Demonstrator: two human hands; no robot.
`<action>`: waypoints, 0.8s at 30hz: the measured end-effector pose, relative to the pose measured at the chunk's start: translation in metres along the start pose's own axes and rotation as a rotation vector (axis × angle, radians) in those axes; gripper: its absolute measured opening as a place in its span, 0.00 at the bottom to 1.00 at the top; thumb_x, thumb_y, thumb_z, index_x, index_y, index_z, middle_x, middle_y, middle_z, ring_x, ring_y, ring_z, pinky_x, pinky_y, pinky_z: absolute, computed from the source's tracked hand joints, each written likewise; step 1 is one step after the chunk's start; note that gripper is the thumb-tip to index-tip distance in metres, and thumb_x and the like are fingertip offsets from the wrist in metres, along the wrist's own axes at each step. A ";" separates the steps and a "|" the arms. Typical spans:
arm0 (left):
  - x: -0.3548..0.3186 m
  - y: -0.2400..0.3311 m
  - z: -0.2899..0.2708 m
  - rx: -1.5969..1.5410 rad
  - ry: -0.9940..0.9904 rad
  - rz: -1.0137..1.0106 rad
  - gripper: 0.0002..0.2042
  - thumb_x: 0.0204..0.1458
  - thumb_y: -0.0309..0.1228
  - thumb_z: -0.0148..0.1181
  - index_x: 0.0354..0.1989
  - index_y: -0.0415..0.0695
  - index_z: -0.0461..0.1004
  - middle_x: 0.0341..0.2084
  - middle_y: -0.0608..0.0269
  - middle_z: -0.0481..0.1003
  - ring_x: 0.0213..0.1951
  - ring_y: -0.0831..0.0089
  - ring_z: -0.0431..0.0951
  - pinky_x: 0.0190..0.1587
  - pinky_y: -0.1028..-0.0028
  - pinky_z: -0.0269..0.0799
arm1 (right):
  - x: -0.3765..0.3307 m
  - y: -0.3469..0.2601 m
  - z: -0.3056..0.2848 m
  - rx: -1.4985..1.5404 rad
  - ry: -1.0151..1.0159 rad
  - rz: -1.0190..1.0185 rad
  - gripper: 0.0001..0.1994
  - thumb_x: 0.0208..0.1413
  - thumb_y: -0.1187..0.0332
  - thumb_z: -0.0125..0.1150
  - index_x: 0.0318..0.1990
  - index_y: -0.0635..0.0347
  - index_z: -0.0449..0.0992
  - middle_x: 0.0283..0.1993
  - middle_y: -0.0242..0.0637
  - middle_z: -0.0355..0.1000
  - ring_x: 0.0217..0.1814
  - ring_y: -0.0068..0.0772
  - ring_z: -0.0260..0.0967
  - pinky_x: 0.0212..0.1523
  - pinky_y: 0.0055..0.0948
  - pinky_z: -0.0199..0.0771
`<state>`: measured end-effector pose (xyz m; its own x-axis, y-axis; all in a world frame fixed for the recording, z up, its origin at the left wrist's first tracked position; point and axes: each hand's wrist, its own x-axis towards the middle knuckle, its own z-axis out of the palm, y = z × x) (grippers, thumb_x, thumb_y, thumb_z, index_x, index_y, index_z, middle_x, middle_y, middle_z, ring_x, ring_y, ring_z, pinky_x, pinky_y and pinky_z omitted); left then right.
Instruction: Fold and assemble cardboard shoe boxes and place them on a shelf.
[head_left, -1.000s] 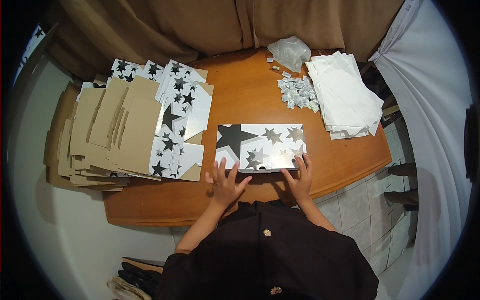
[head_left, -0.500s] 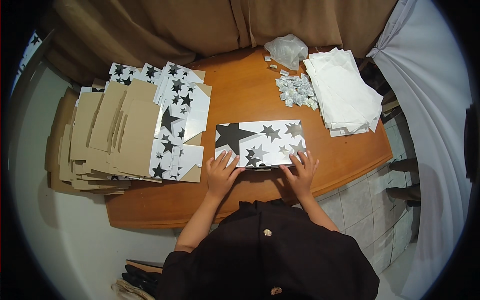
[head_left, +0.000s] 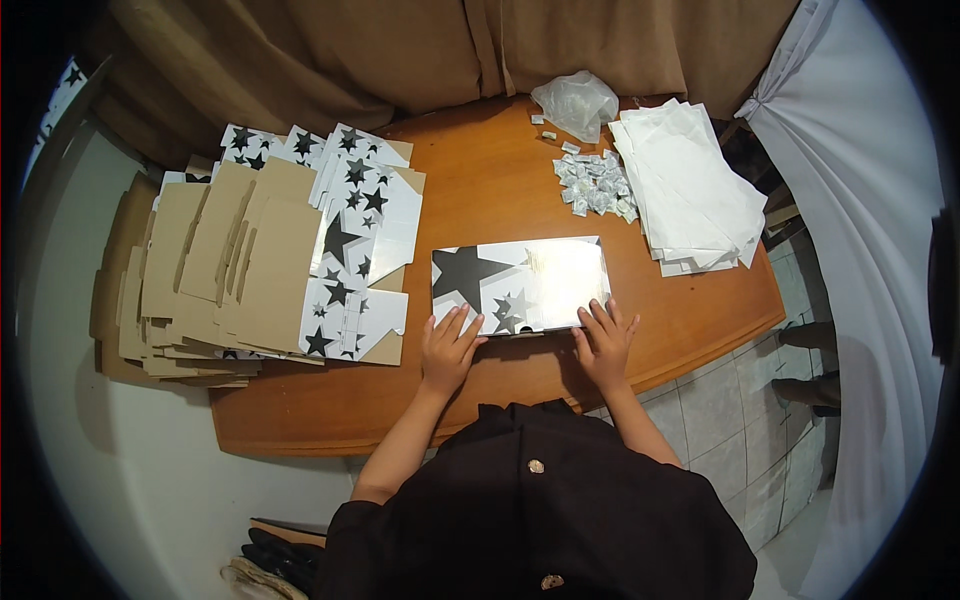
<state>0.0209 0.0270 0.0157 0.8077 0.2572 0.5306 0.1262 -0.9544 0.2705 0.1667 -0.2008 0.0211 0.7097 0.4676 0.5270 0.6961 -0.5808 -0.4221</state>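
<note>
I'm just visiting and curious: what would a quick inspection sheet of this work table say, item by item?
Surface: orange-brown wooden table, bare in the middle.
Job's things: flat white cardboard box printed with black stars, lying at the near edge.
Clutter: big stack of flattened brown and star-printed cardboard blanks on the left; pile of white paper sheets on the right; heap of small silvery wrapped pieces; crumpled clear plastic bag.
Hands: left hand and right hand lie flat, fingers spread, on the box's near edge.
Cables: nothing seen.
Surroundings: brown curtain behind, white cloth at right, tiled floor.
</note>
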 end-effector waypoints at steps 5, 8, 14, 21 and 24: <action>0.001 0.001 0.001 0.010 0.012 0.001 0.18 0.45 0.37 0.62 0.47 0.54 0.75 0.50 0.61 0.72 0.51 0.64 0.70 0.53 0.56 0.58 | 0.006 -0.025 -0.002 0.120 -0.022 -0.215 0.13 0.45 0.66 0.64 0.40 0.44 0.78 0.45 0.25 0.71 0.54 0.32 0.65 0.64 0.59 0.32; 0.001 0.003 0.003 0.033 0.023 0.002 0.18 0.45 0.38 0.62 0.47 0.54 0.75 0.49 0.62 0.72 0.50 0.65 0.70 0.53 0.56 0.58 | 0.010 -0.030 0.012 0.155 -0.058 -0.345 0.11 0.43 0.66 0.65 0.38 0.44 0.78 0.40 0.23 0.71 0.47 0.26 0.67 0.63 0.56 0.37; 0.000 0.001 0.003 0.027 0.029 -0.001 0.18 0.44 0.38 0.63 0.46 0.54 0.76 0.49 0.62 0.72 0.51 0.65 0.70 0.53 0.56 0.58 | 0.019 -0.029 0.025 0.161 0.019 -0.439 0.10 0.42 0.65 0.67 0.35 0.47 0.77 0.35 0.22 0.71 0.40 0.24 0.68 0.60 0.52 0.45; 0.001 0.002 0.003 0.026 0.041 -0.001 0.17 0.45 0.38 0.62 0.45 0.54 0.76 0.48 0.62 0.73 0.50 0.64 0.70 0.53 0.56 0.58 | 0.021 -0.023 0.021 0.110 0.015 -0.587 0.09 0.43 0.67 0.64 0.35 0.47 0.76 0.37 0.24 0.71 0.40 0.24 0.68 0.58 0.50 0.50; 0.000 0.002 0.003 0.024 0.045 -0.002 0.17 0.45 0.38 0.62 0.46 0.54 0.76 0.48 0.62 0.73 0.50 0.64 0.70 0.53 0.56 0.57 | 0.020 -0.021 0.020 0.108 -0.027 -0.618 0.10 0.43 0.68 0.63 0.36 0.47 0.76 0.37 0.24 0.71 0.41 0.25 0.68 0.58 0.51 0.49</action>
<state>0.0228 0.0243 0.0135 0.7810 0.2647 0.5656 0.1419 -0.9573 0.2520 0.1686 -0.1658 0.0257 0.1742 0.7129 0.6793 0.9847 -0.1280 -0.1182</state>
